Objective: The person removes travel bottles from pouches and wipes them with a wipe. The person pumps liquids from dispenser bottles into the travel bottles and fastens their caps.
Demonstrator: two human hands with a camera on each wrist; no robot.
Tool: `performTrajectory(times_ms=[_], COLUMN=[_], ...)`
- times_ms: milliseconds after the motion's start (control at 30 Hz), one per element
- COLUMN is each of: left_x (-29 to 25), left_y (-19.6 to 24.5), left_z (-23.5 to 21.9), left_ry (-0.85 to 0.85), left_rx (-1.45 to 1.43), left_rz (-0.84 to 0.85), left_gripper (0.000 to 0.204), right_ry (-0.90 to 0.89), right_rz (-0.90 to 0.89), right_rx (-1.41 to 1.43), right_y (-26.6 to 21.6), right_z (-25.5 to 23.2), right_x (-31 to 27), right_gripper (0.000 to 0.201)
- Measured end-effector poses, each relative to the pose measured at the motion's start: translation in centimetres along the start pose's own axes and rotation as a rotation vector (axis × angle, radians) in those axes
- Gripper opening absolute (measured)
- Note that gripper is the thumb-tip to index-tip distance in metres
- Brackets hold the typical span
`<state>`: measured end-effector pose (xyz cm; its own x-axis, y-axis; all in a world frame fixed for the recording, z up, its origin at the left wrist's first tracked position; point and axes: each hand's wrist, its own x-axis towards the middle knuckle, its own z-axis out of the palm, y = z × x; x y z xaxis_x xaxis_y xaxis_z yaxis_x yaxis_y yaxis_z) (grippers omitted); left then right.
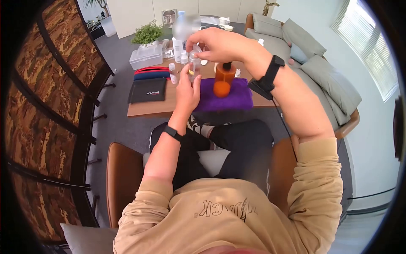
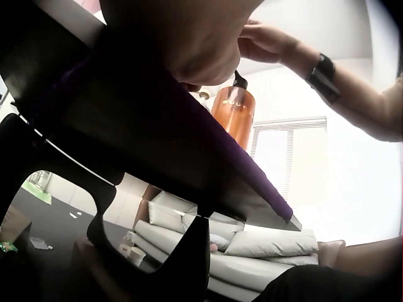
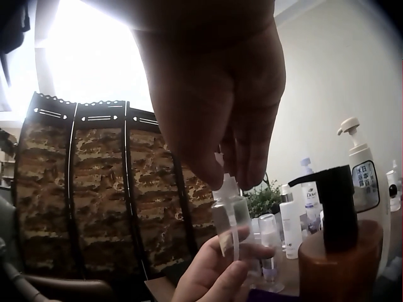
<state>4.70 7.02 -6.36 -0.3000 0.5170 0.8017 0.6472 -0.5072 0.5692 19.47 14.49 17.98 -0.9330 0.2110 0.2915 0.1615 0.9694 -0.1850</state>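
Observation:
A small clear bottle (image 3: 232, 217) with a white top stands upright in the fingers of the left hand (image 3: 211, 274), whose thumb and fingers go round its body. From above, the right hand (image 3: 217, 94) pinches the top of that bottle with thumb and fingers. In the head view the left hand (image 1: 188, 91) and the right hand (image 1: 222, 44) meet over the table beside an amber pump bottle (image 1: 225, 74), which stands on a folded purple towel (image 1: 241, 95). The left wrist view shows the left hand (image 2: 189, 44) mostly from its heel, with its fingers hidden.
On the wooden table (image 1: 146, 111) lie a dark pouch (image 1: 147, 90) and a clear plastic box (image 1: 146, 57). A plant (image 1: 147, 34) and several white bottles stand farther back. A small bottle (image 1: 173, 73) is left of the hands. A grey sofa (image 1: 275, 42) stands behind at right.

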Motion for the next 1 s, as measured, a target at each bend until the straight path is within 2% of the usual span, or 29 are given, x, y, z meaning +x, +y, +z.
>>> performTrajectory(times_ms=[67, 133, 200, 233, 267, 300, 333, 400, 533, 733, 1000], left_x=[0.1, 0.1, 0.7, 0.8, 0.8, 0.7, 0.7, 0.3, 0.2, 0.2, 0.1], left_y=[0.5, 1.3, 1.7, 2.5, 2.5, 2.3, 1.9, 0.8, 0.7, 0.6, 0.6], left_z=[-0.5, -1.0, -1.4, -1.4, -1.5, -1.6, -1.4, -1.3, -1.3, -1.4, -1.3], left_ry=[-0.033, -0.036, -0.026, 0.029, 0.032, 0.114, 0.199, 0.209, 0.17, 0.191, 0.183], left_rx=[-0.052, -0.061, 0.05, -0.085, -0.085, -0.139, -0.192, -0.208, -0.231, -0.237, -0.201], left_rz=[-0.078, -0.143, 0.007, -0.062, -0.07, -0.043, -0.015, -0.012, -0.025, -0.014, -0.022], left_gripper=[0.05, 0.057, 0.064, 0.07, 0.07, 0.07, 0.071, 0.07, 0.065, 0.064, 0.065], right_ry=[-0.061, -0.11, -0.106, -0.066, -0.026, -0.075, -0.085, -0.168, -0.128, -0.244, -0.274], right_rz=[0.009, 0.018, 0.024, -0.022, -0.069, 0.0, -0.004, 0.11, 0.144, 0.218, 0.241], right_rx=[0.04, -0.042, -0.036, -0.064, -0.093, -0.123, -0.123, -0.171, -0.172, -0.21, -0.243], right_y=[0.1, 0.5, 1.6, 2.4, 2.8, 2.6, 2.6, 2.8, 5.5, 6.9, 6.9], right_z=[-1.0, -1.4, -1.8, -2.1, -2.3, -3.1, -3.7, -4.0, -0.2, 4.0, 5.0], right_x=[0.8, 1.3, 2.0, 2.3, 2.8, 3.4, 4.0, 5.2, 6.9, 8.4, 8.5], right_gripper=[0.027, 0.024, 0.025, 0.026, 0.028, 0.03, 0.03, 0.031, 0.028, 0.021, 0.019])
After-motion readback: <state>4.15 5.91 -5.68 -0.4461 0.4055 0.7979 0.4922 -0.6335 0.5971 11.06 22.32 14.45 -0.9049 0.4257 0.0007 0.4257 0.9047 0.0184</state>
